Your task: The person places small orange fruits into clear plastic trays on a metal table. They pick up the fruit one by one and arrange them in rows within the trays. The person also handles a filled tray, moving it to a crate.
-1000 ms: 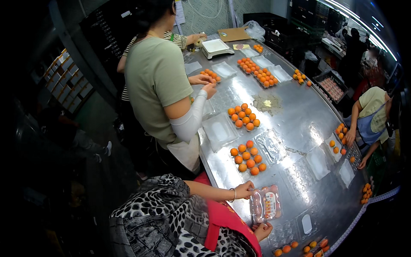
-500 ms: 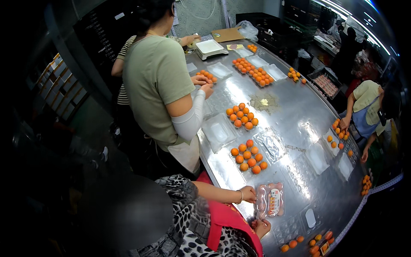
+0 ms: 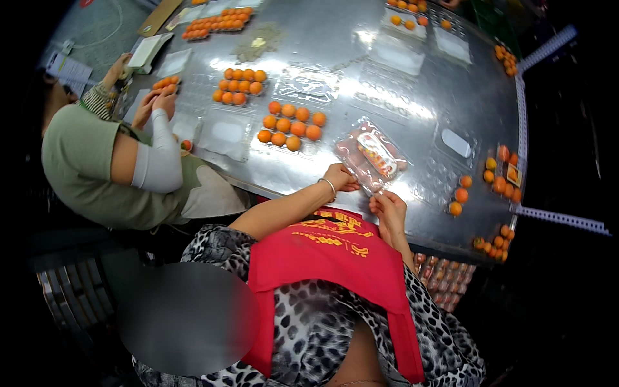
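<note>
A clear plastic clamshell pack (image 3: 372, 157) of pinkish-orange fruits, with a white-edged label on its lid, lies turned at an angle near the table's front edge. My left hand (image 3: 342, 177), a bangle on its wrist, has its fingers closed at the pack's near left edge. At the pack's near corner, my right hand (image 3: 389, 209) pinches the rim between thumb and fingers. To the left, round orange fruits (image 3: 291, 126) sit in rows in an open clear tray. Another filled tray (image 3: 239, 86) stands behind it.
Empty clear trays (image 3: 307, 85) and a white-padded tray (image 3: 225, 133) lie on the metal table (image 3: 335, 42). Loose orange fruits (image 3: 461, 195) and a labelled pack (image 3: 508, 174) are at the right. A co-worker in green (image 3: 97, 168) works close on my left, near a scale (image 3: 149, 53).
The view has swung round, so the table sits higher in it. The pack now appears turned at an angle, and my right hand has come up to its near corner.
</note>
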Motion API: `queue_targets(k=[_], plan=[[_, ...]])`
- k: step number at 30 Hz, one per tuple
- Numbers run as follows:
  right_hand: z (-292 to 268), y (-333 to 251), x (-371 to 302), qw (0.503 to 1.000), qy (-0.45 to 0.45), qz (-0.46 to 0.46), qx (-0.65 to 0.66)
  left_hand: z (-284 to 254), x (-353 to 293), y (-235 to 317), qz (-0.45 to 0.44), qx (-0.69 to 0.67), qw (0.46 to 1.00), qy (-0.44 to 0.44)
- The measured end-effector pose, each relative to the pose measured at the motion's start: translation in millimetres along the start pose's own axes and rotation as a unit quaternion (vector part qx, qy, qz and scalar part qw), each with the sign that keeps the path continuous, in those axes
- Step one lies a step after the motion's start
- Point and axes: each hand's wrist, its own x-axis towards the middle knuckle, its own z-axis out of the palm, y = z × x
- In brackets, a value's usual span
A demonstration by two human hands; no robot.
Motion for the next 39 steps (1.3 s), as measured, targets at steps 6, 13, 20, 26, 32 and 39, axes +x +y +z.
queue_targets(k=[6, 13, 20, 26, 32, 39], plan=[[8.9, -10.1, -13.2, 0.994, -0.014, 0.057, 0.09, 11.1, -11.0, 11.3, 0.001, 0.006, 0.999, 0.035], [5.7, -3.8, -13.3, 0.995, -0.015, 0.062, 0.078, 14.8, -25.8, 17.3, -0.018, -0.035, 0.999, 0.018], [7.5, -3.1, -8.1, 0.994, -0.002, 0.058, 0.096, 11.8, -44.3, 12.9, -0.054, -0.071, 0.988, -0.123], [0.3, -1.0, -5.2, 0.99, -0.036, 0.085, 0.103, 17.2, -34.2, 7.2, -0.049, 0.0, 0.994, -0.093], [22.6, -34.1, -28.9, 0.981, -0.075, 0.096, 0.151, 17.9, -28.0, -5.2, 0.039, 0.07, 0.997, -0.013], [0.2, -39.5, -15.0, 0.974, -0.104, 0.051, 0.192, 8.9, -28.6, 0.8, 0.006, 0.087, 0.996, -0.034]])
